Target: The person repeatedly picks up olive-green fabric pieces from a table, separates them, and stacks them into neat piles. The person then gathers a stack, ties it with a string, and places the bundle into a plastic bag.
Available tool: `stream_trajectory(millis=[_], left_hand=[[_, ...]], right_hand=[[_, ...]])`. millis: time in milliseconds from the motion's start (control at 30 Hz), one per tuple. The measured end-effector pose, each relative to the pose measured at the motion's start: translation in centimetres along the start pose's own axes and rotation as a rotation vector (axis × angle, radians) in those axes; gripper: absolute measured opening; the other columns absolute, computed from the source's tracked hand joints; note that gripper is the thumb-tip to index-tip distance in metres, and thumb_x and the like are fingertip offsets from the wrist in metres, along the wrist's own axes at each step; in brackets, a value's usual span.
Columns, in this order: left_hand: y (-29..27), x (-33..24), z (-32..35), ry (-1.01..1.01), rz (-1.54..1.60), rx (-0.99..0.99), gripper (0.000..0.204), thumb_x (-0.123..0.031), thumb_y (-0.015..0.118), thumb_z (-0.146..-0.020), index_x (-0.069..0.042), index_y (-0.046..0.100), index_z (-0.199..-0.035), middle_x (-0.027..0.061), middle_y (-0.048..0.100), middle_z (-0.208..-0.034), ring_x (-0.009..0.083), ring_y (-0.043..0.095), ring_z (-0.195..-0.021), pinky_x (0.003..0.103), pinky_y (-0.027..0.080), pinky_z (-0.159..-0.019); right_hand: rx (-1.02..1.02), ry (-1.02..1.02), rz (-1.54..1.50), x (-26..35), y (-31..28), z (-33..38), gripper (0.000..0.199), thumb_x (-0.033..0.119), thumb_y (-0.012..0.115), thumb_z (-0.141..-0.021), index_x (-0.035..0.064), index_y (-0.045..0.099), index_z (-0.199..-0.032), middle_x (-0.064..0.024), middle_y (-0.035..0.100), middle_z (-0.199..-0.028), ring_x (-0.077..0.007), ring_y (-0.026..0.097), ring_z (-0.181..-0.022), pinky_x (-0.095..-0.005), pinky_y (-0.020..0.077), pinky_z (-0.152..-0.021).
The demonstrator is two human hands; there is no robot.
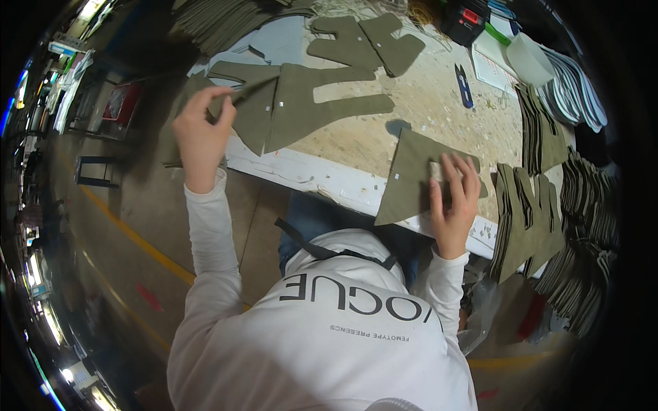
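1. My left hand [201, 133] pinches the edge of an olive fabric piece [257, 103] at ten o'clock; my right hand [454, 195] presses flat and open on a triangular olive piece [411, 171] at three o'clock, near the table edge [322, 179].
2. I judge the work partway through: a few pieces lie spread, while thick stacks [548, 205] wait at three o'clock.
3. The stacks' far ends fade into the dark rim, and the small white tags are unreadable.

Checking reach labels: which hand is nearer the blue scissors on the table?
Right. The right hand rests on an olive fabric piece below the blue scissors; the left hand pinches fabric far across the table.
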State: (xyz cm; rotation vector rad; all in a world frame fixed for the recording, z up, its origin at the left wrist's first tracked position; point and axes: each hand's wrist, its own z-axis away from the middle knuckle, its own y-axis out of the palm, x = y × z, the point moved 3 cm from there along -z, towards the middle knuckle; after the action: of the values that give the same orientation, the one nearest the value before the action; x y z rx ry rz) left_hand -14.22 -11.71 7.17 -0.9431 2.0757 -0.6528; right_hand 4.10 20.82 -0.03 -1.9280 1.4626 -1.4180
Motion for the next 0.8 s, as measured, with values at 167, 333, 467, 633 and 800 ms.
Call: stream_trajectory(millis=[167,333,467,633,800], left_hand=[[2.7,-5.3,3.2,0.057,0.408,-0.023,0.023,0.003,0.070,-0.077,-0.007,0.073,-0.097,0.0068,0.074,-0.094,0.0191,0.071,-0.082,0.029,0.055,-0.072],[7.1,-10.4,11.1,0.421,0.503,0.289,0.029,-0.001,0.070,-0.078,-0.011,0.073,-0.105,0.0046,0.073,-0.102,0.0205,0.071,-0.092,0.035,0.056,-0.079],[7.2,-10.8,14.5,0.302,0.379,0.313,0.029,-0.002,0.069,-0.079,-0.010,0.072,-0.106,0.0064,0.071,-0.108,0.0235,0.068,-0.100,0.036,0.053,-0.085],[5.7,-9.7,13.7,0.204,0.186,0.349,0.026,-0.002,0.064,-0.085,-0.008,0.071,-0.109,0.0097,0.070,-0.114,0.0228,0.068,-0.088,0.031,0.049,-0.070],[3.8,-5.6,5.6,-0.176,0.448,0.167,0.017,-0.014,0.057,-0.097,0.000,0.061,-0.105,0.0027,0.047,-0.062,0.0073,0.041,-0.056,0.027,0.037,-0.051]], right_hand=[[0.332,-0.190,-0.164,3.2,-0.6,2.0,0.048,0.018,0.077,-0.076,0.0083,0.065,-0.121,-0.0122,0.058,-0.119,-0.0329,0.053,-0.106,-0.0425,0.0445,-0.091],[0.218,-0.226,-0.076,4.3,0.9,3.9,0.053,0.011,0.076,-0.070,0.0121,0.065,-0.122,-0.0079,0.058,-0.122,-0.0279,0.053,-0.109,-0.0391,0.0432,-0.087],[0.151,-0.187,-0.125,3.7,1.4,4.7,0.050,0.002,0.073,-0.069,0.0144,0.069,-0.117,-0.0052,0.062,-0.120,-0.0262,0.056,-0.106,-0.0374,0.0430,-0.085],[0.163,-0.197,-0.113,3.4,1.2,5.0,0.049,0.001,0.071,-0.070,0.0148,0.069,-0.116,-0.0053,0.063,-0.120,-0.0269,0.059,-0.108,-0.0370,0.0426,-0.085],[0.174,-0.200,-0.117,3.5,1.1,4.8,0.048,0.001,0.071,-0.070,0.0143,0.069,-0.116,-0.0055,0.063,-0.119,-0.0269,0.058,-0.109,-0.0370,0.0423,-0.086]])
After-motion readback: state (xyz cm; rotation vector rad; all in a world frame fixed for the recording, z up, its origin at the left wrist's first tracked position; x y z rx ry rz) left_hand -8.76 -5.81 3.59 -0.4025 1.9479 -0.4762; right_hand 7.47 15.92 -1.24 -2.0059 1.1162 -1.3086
